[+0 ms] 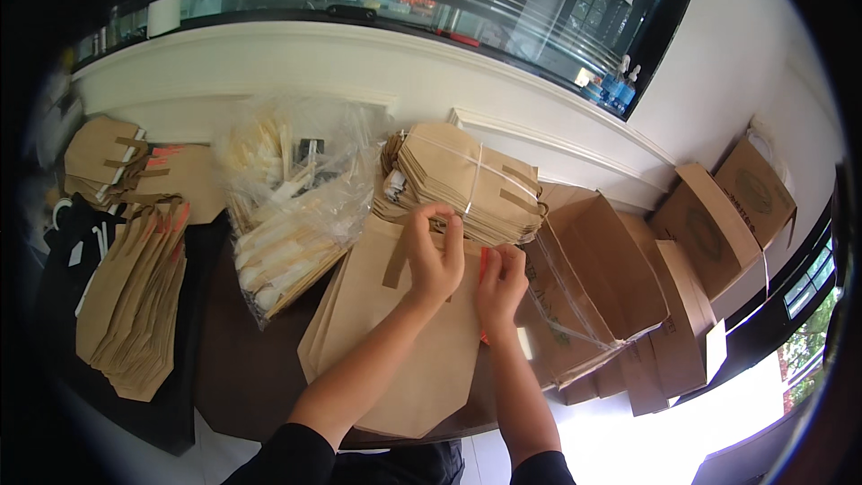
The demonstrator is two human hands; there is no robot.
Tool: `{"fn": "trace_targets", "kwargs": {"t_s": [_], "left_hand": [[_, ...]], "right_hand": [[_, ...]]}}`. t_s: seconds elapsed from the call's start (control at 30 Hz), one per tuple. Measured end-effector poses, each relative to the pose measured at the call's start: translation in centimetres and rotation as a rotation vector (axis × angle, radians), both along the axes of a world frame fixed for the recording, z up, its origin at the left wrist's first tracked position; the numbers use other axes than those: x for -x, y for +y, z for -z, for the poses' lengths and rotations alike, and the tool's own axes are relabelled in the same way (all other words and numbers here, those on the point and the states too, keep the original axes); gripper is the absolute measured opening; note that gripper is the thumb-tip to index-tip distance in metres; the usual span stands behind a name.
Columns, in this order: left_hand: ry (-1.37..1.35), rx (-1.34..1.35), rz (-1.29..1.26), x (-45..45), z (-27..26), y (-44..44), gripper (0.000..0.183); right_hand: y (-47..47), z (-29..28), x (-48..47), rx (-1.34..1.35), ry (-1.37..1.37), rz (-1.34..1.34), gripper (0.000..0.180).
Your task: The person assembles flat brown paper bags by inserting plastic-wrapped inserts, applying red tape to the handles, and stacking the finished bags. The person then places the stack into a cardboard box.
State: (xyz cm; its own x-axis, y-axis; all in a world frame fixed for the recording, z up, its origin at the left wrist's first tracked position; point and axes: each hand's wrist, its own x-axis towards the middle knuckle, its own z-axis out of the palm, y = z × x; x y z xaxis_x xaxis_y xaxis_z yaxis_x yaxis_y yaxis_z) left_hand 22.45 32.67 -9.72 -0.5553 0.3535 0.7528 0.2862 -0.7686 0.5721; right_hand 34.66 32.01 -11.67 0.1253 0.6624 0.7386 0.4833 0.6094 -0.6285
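Note:
A flat stack of brown kraft paper bags (pixel 390 377) lies before me, its edges fanned to the left. My left hand (pixel 434 263) is over the top of the uppermost bag, thumb and forefinger curled towards each other in a ring. Whether anything small sits between those fingertips cannot be made out. At the bag's right edge, my right hand (pixel 502 286) has its fingers bent around a red strip (pixel 483 259), which shows above and below the hand. A darker paper handle patch (pixel 395 266) is partly covered by my left hand.
Behind are a strapped bundle of kraft bags (pixel 451 168) and a clear plastic bag of wrapped chopsticks (pixel 289 236). More kraft bags, some with red marks (pixel 135 303), lie left on a black surface. An open cardboard box (pixel 592 269) stands right of the brown table (pixel 229 364).

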Motion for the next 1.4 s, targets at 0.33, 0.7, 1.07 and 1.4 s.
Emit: {"fn": "trace_targets", "kwargs": {"t_s": [0.33, 0.7, 1.07, 1.4], "left_hand": [[0.584, 0.341, 0.268, 15.1, -9.5, -13.9, 0.068], [1.163, 0.550, 0.553, 21.0, -10.2, -39.6, 0.029], [1.115, 0.897, 0.154, 20.8, -4.5, -46.4, 0.026], [1.130, 0.890, 0.136, 20.0, -3.9, -46.1, 0.038]], "right_hand": [[-9.4, -5.0, -1.3, -0.595, 0.053, -0.084, 0.009], [-22.6, -2.5, 5.6, -0.233, 0.319, -0.667, 0.022], [8.7, -9.6, 27.8, -0.276, -0.969, -0.392, 0.026], [9.2, -13.5, 26.4, -0.004, -1.046, -0.375, 0.020]]}}
